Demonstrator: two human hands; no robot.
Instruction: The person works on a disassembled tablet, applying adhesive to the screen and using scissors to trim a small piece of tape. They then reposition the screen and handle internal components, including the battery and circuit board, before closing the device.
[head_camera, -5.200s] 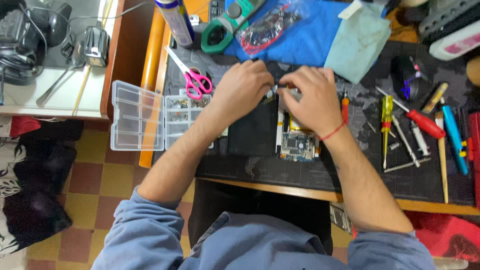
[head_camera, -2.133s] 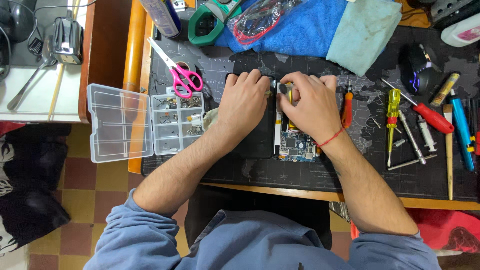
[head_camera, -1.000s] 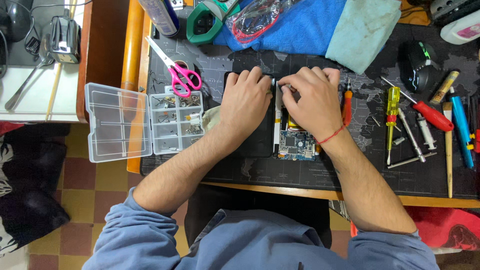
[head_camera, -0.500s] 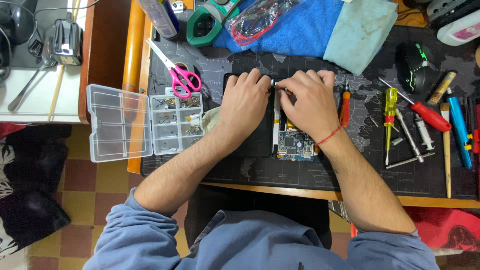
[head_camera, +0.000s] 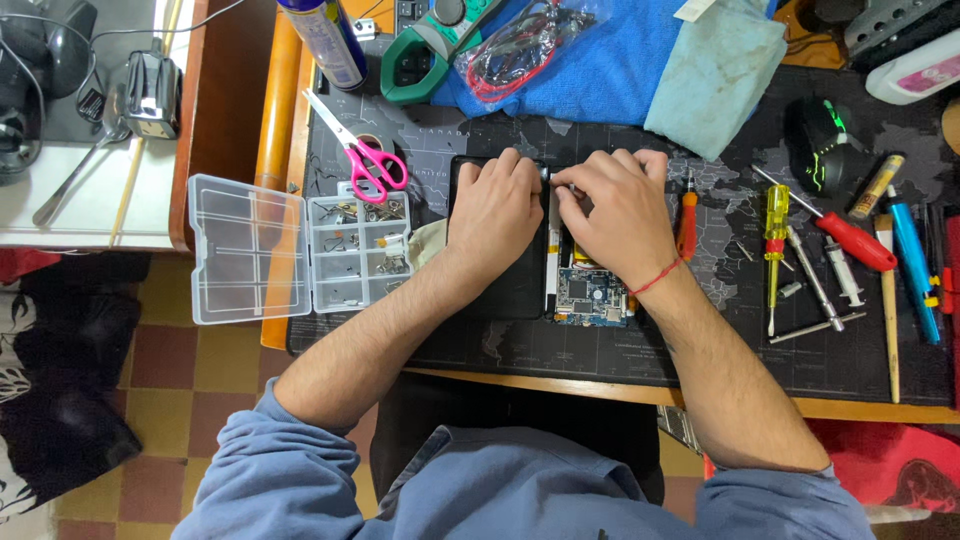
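An opened black tablet-like device (head_camera: 515, 290) lies on the dark desk mat (head_camera: 720, 340), with a blue circuit board (head_camera: 590, 297) showing at its lower right. My left hand (head_camera: 497, 208) presses on the black cover, fingers curled at its top edge. My right hand (head_camera: 620, 205), with a red thread round the wrist, lies on the open half, fingertips pinching something small at the seam between the halves. What the fingertips hold is hidden.
A clear parts box (head_camera: 290, 248) with small screws stands open at the left. Pink scissors (head_camera: 362, 150), a spray can (head_camera: 325, 40) and a green meter (head_camera: 425, 45) lie behind. Screwdrivers (head_camera: 850, 235), a syringe and a black mouse (head_camera: 820, 145) lie to the right, on a blue cloth (head_camera: 620, 60).
Both hands stay on the device; the fingertips have shifted slightly along the seam. The view has drifted a little.
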